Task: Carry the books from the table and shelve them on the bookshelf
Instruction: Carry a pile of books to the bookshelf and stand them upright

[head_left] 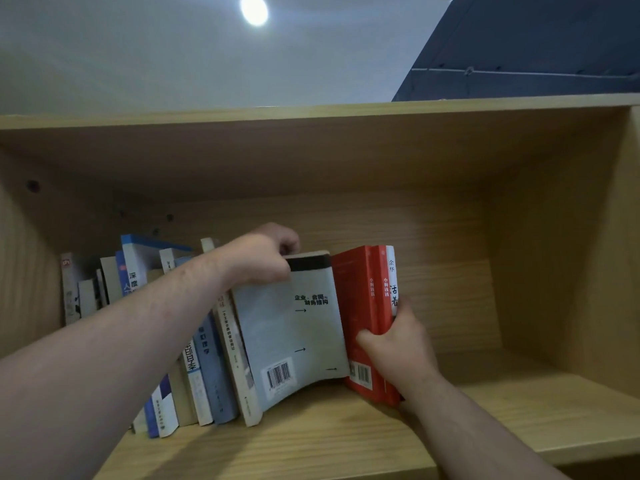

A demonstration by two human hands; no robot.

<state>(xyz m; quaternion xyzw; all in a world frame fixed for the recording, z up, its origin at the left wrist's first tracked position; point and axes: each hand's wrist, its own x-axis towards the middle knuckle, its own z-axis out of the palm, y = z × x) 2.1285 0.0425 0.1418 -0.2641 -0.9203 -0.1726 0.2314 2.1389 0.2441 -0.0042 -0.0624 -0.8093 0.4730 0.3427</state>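
A row of books [204, 358] stands leaning in the wooden bookshelf [346, 434]. A grey paperback [301, 327] with a barcode leans at the row's right end, its lower edge bent. My left hand [263, 258] grips the top of that grey book. To its right stand two red books [363, 306] and a thin white-spined one [393, 282], held together upright on the shelf board. My right hand [398, 344] grips this small stack from the front, thumb on the red cover, fingers round the spines.
The shelf compartment is open to the right of the red books, up to the side panel [568, 237]. The top board [311, 112] runs overhead. A ceiling lamp [254, 10] and a dark blue surface [536, 46] show above.
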